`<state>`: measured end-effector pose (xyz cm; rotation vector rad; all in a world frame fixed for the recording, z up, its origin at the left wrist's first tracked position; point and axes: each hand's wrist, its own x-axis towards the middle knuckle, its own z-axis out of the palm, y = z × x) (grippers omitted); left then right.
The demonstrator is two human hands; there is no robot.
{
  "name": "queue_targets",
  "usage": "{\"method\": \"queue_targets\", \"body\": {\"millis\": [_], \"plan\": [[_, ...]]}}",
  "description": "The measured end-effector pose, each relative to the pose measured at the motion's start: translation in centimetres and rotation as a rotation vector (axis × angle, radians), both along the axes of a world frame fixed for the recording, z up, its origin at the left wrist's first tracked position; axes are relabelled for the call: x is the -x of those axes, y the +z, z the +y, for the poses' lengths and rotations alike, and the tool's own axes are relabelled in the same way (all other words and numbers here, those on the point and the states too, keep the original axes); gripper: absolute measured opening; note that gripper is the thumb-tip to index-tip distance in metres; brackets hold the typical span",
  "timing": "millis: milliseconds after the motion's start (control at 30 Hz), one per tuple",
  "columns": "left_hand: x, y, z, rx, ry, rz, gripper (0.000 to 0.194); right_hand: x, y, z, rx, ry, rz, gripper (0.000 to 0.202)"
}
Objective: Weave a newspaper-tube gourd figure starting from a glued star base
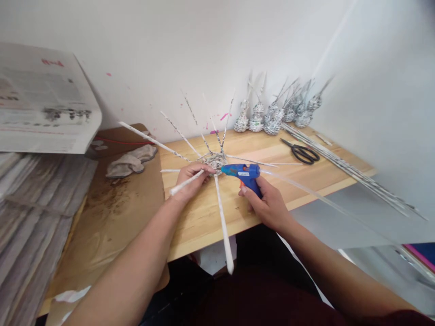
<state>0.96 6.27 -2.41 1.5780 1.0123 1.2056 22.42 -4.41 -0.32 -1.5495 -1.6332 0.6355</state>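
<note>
A small woven paper piece (215, 161) lies on the wooden table, with long paper rods spreading outward from it. My left hand (193, 181) pinches its left edge, and one white rod (186, 182) crosses over the fingers. In my right hand (268, 201) is a blue glue gun (245, 174), gripped by its handle, fingers near the orange trigger. The gun's teal nozzle points left and meets or nearly meets the right side of the woven piece. A long clear glue stick (306, 192) trails from the gun's back toward the lower right.
Black scissors (304, 154) and a bundle of paper rods (343, 167) lie at the right. Several woven figures (258, 118) stand by the wall. Gloves (131, 162) rest on stained cardboard (112, 206) at the left, beside stacked newspaper (41, 185).
</note>
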Motion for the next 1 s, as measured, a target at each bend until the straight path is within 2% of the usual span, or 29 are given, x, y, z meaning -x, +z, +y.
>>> {"method": "queue_targets", "body": {"millis": [167, 467, 600, 733, 867, 1000], "plan": [[0.2, -0.4, 0.3, -0.059, -0.046, -0.036, 0.027, 0.4, -0.3, -0.5, -0.131, -0.03, -0.103, 0.024], [0.5, -0.2, 0.5, -0.088, -0.137, -0.056, 0.031, 1.3, -0.4, -0.7, -0.124, -0.018, -0.135, 0.027], [0.3, -0.1, 0.2, -0.069, -0.099, -0.005, 0.028, 1.5, -0.5, -0.8, -0.097, -0.029, -0.154, 0.028], [0.1, 0.2, 0.0, 0.032, -0.017, 0.036, 0.025, 1.5, -0.7, -1.1, -0.1, -0.009, -0.192, 0.028], [0.1, 0.4, 0.0, 0.057, -0.041, 0.062, 0.039, 1.7, -0.9, -1.3, -0.089, 0.019, -0.255, 0.029], [0.2, 0.4, -0.1, 0.023, -0.026, 0.196, 0.031, 2.0, -0.9, -1.2, -0.059, 0.047, -0.374, 0.03]]}}
